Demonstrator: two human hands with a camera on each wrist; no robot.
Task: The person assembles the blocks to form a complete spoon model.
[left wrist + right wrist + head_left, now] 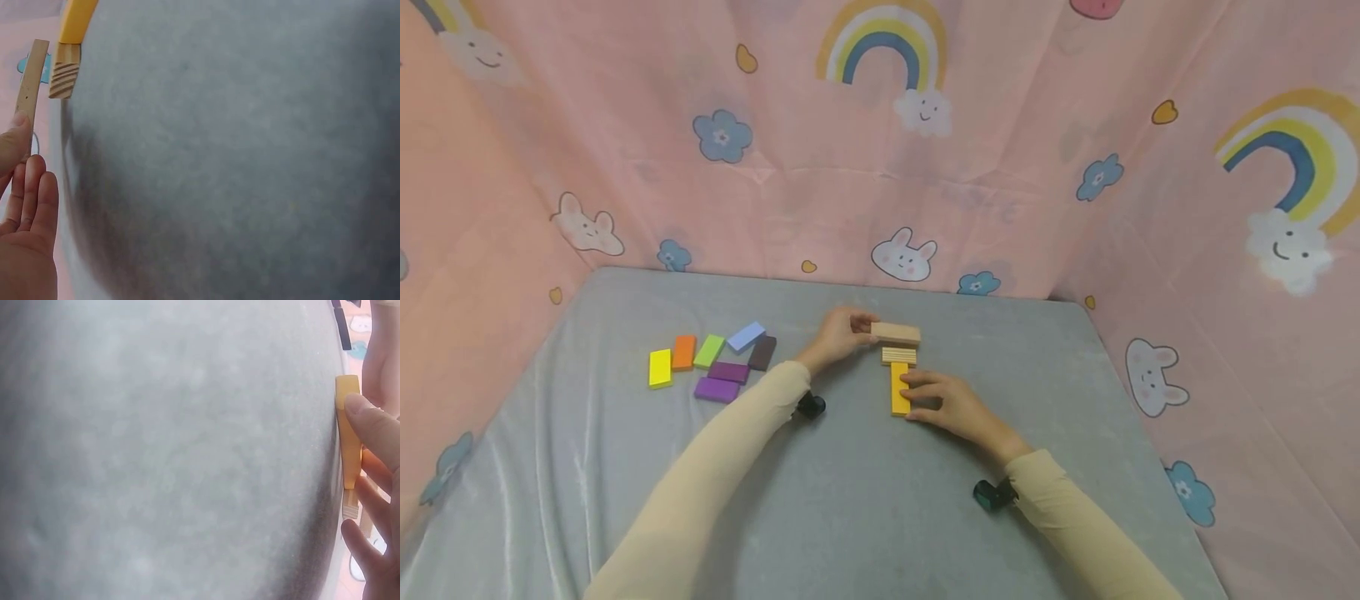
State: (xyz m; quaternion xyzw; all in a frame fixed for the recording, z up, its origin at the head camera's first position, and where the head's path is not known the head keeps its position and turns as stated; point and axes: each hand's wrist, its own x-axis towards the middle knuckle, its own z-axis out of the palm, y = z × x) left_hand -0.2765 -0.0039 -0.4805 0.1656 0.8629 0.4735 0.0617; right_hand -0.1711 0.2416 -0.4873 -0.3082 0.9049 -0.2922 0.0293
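My left hand point(837, 337) pinches one end of a plain wooden block point(896, 333), its thumb on the near face in the left wrist view. Just on the near side of that block lies a second wooden block with striped grain point(898, 356). A yellow-orange block point(899, 390) extends from the striped one toward me, end against end. My right hand point(951, 406) holds this yellow-orange block from the right, with fingertips on it and the thumb near its close end. In the right wrist view the hand hides part of the block.
Left of the hands lie several loose coloured blocks: yellow point(660, 369), orange point(684, 353), green point(709, 352), light blue point(747, 337), dark brown point(762, 353) and two purple ones point(717, 389). The grey cloth-covered table point(865, 500) meets a pink patterned curtain point(820, 200) behind.
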